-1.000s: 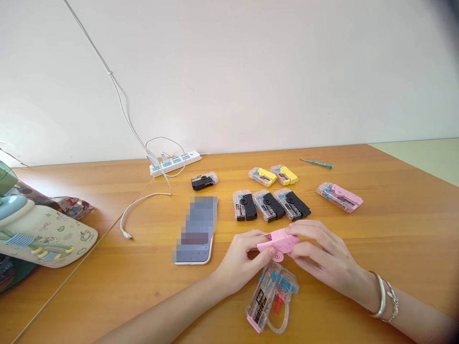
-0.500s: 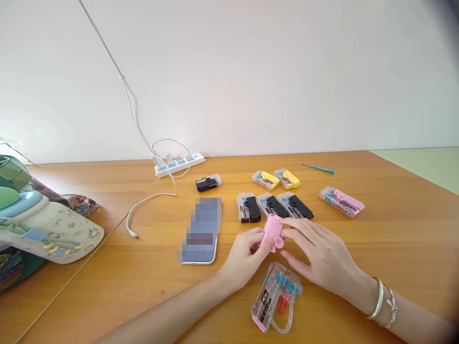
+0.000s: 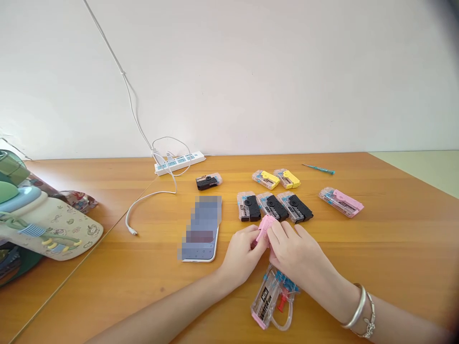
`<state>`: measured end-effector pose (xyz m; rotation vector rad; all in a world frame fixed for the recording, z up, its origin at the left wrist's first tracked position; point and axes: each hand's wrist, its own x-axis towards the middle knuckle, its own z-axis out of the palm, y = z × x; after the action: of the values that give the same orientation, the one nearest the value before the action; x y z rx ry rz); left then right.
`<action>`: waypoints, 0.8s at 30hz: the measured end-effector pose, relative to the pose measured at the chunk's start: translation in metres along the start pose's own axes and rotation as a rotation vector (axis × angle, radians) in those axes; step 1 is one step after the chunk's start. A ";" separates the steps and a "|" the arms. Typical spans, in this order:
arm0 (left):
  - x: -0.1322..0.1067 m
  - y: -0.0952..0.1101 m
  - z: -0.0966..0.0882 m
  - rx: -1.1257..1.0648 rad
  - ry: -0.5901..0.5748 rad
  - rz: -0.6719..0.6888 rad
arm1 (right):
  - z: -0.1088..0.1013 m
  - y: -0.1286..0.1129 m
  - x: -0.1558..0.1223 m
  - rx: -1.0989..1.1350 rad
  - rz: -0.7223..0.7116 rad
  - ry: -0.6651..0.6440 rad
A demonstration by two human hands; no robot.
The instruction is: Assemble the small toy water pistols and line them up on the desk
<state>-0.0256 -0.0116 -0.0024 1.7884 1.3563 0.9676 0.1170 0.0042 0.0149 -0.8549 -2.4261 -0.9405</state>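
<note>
My left hand (image 3: 241, 255) and my right hand (image 3: 294, 250) meet over the wooden table (image 3: 376, 248), both pinching a small pink plastic piece (image 3: 264, 225) held between the fingertips. Just below my hands lies a clear mini water gun body (image 3: 272, 302) with blue parts, a red trigger and a pink base. Behind my hands stands a row of three black and clear toy guns (image 3: 273, 206). Two yellow ones (image 3: 276, 179) lie farther back. A pink one (image 3: 341, 201) rests to the right, and one more black one (image 3: 208, 181) to the left.
A phone (image 3: 201, 228) lies left of my hands. A white power strip (image 3: 179, 163) with a loose cable (image 3: 143, 203) sits by the wall. A teal screwdriver (image 3: 318, 168) lies at the back right. A patterned bag (image 3: 43, 224) occupies the left edge.
The pink piece turned from lying flat across both hands to standing on end. My right hand slid left over it, and both hands closed together.
</note>
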 end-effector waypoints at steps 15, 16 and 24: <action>-0.001 0.000 -0.002 -0.007 -0.036 0.004 | -0.011 0.004 0.005 0.047 -0.069 -0.216; -0.001 0.000 -0.002 -0.009 -0.038 0.003 | -0.012 0.004 0.005 0.050 -0.076 -0.227; 0.000 0.002 -0.003 -0.041 -0.048 -0.043 | -0.007 -0.005 0.003 -0.076 -0.031 -0.136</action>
<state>-0.0269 -0.0115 0.0012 1.7342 1.3310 0.9179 0.1125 -0.0022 0.0191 -0.9395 -2.5393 -1.0222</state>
